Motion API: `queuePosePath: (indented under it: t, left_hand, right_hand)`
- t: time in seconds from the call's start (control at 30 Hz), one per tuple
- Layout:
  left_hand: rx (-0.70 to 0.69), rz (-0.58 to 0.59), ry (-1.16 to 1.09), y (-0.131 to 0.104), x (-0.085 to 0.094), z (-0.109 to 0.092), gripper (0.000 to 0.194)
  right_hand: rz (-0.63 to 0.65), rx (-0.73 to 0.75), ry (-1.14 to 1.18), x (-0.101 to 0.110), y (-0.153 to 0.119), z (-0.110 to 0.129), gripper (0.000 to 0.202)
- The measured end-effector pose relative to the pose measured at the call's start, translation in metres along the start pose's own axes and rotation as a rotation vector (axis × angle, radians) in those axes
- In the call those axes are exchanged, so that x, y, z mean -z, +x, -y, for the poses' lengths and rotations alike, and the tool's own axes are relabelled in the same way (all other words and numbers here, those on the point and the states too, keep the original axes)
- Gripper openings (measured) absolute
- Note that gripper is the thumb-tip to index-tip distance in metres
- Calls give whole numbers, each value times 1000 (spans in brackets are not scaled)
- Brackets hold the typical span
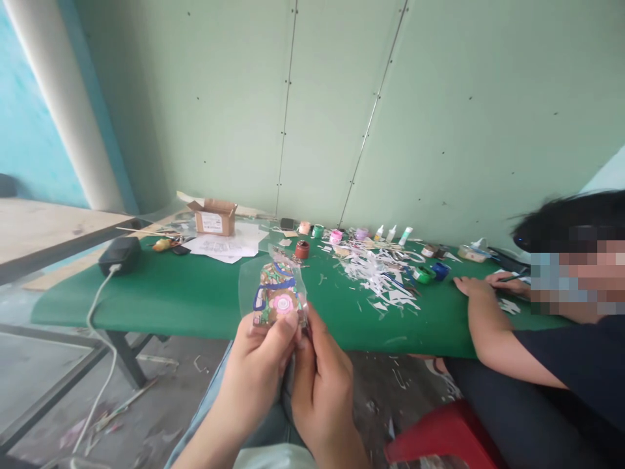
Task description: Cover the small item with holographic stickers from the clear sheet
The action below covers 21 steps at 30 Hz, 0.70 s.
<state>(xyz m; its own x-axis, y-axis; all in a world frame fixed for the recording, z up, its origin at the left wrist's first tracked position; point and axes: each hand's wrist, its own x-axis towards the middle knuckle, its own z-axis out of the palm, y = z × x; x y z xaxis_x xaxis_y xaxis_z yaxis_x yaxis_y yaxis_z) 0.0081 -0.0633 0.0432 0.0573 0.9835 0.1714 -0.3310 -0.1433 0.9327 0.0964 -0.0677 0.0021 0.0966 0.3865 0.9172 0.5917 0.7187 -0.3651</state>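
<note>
Head view: left hand (258, 365) and right hand (319, 384) both pinch painted cutout (276, 296) in clear sleeve, raised off table (195, 299) near edge for close look; co-worker's hand (471, 286) rests at right end.

Green table (195, 296), long, against wall. Far left corner: cardboard box (215, 217) w/ white sheets (227, 245) beside it; black adapter (120, 254) nr left edge, its white cable (100, 306) dropping over front edge. Back edge: row of small paint pots (318, 230), glue bottles (391, 233). Centre-right: white paper scraps (381, 277). Right end: a co-worker's hands (473, 286) resting on top.
</note>
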Motion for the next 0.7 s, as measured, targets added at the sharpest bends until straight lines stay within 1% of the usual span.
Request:
queuePosePath:
  t: [0.1,0.17,0.33,0.47,0.53,0.63,0.7]
  left_hand:
    - [-15,12,44,-2,2,2,43]
    - [-33,29,73,-3,2,1,41]
    - [-79,50,82,-5,1,-4,42]
    - [-21,16,35,-5,-2,-7,42]
    - [-16,11,9,-4,-4,-8,44]
    - [-33,41,-6,-4,-6,-10,48]
    - [-31,71,-4,-4,-6,-9,49]
  right_hand:
    - [-49,-6,-42,-1,-3,-1,49]
    - [-59,-6,-49,-1,-3,-1,49]
    - [-12,-14,12,4,-1,-1,48]
    - [28,-9,47,6,1,-2,48]
    - [40,-4,57,6,0,-4,48]
    - [49,6,62,5,-2,-5,48]
    - [31,13,48,4,-3,-6,48]
